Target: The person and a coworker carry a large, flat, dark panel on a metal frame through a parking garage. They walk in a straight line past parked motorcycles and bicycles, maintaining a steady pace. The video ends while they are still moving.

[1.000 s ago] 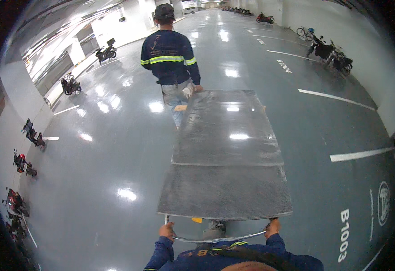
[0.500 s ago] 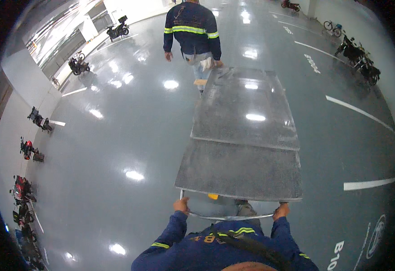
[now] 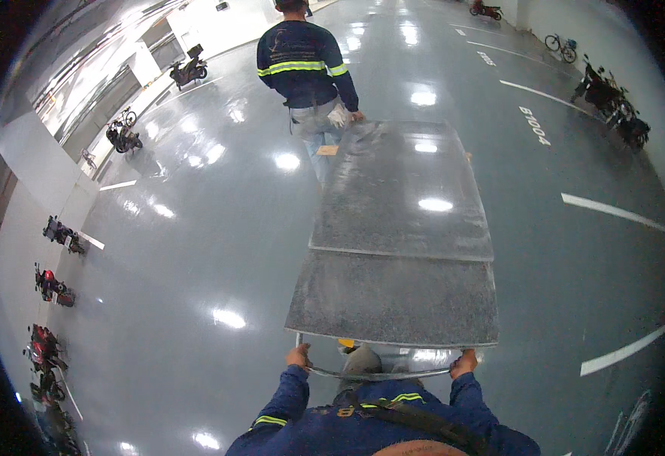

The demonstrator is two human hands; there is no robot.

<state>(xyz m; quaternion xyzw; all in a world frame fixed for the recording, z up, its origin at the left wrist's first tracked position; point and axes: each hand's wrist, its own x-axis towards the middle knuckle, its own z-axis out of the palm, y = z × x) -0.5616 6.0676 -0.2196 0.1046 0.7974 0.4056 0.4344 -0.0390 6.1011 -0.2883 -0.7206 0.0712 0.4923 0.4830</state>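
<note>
- One navy-shirted co-worker (image 3: 296, 83) was ahead, whose left hand, visible half a second earlier, was hidden.
- Wearer's left hand (image 3: 299, 356) and right hand (image 3: 463, 363): fingers wrapped around one curved silver metal bar (image 3: 401, 376).
- Two flat dark-grey rectangular slabs (image 3: 397, 296) lay just beyond.

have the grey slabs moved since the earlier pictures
Yes, forward: the grey slabs had their near edge behind the inner end of the white floor line at lower right; now that edge is past it.
</note>
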